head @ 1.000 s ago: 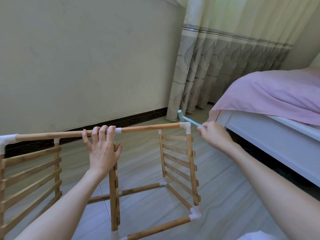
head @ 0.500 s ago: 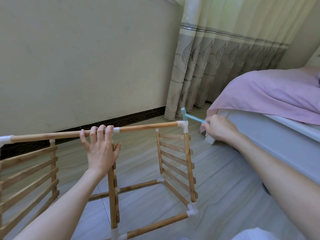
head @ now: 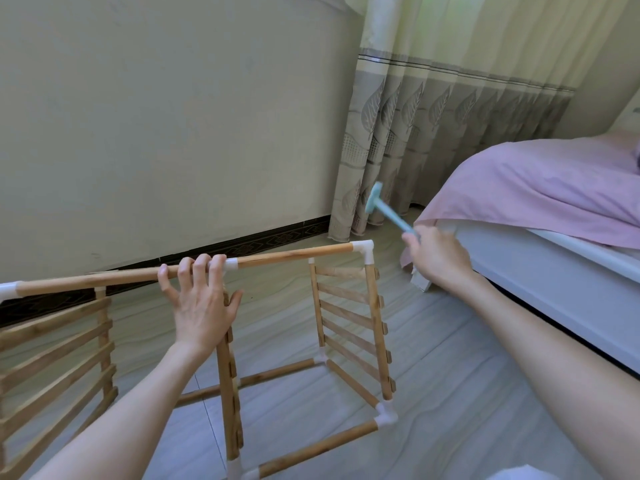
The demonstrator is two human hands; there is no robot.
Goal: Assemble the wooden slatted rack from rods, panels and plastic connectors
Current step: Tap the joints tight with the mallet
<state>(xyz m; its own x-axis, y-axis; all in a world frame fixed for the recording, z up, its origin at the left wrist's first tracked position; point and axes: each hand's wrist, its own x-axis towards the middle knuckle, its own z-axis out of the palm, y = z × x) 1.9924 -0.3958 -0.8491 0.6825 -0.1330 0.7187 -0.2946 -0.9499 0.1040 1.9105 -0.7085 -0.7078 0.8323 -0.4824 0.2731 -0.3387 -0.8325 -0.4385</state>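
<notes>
My left hand (head: 201, 306) curls its fingers over the top rod (head: 173, 273); my right hand (head: 438, 258) grips a small hammer (head: 384, 209), probably plastic, above the corner connector (head: 364, 250).

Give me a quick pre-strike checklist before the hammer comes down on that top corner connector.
1. Hammer grip: right hand holds the blue hammer by the handle end. ok.
2. Hammer raised clear of the corner connector, with open space between them. ok.
3. Rack steadied: left hand grips the top rod at the middle connector. ok.
4. Left hand away from the strike point: it sits well along the rod from the corner. ok.
5. Rod fully seated in the corner connector: cannot tell.
6. Bottom connectors flat on the floor: the near corner rests there, the others cannot tell.
</notes>
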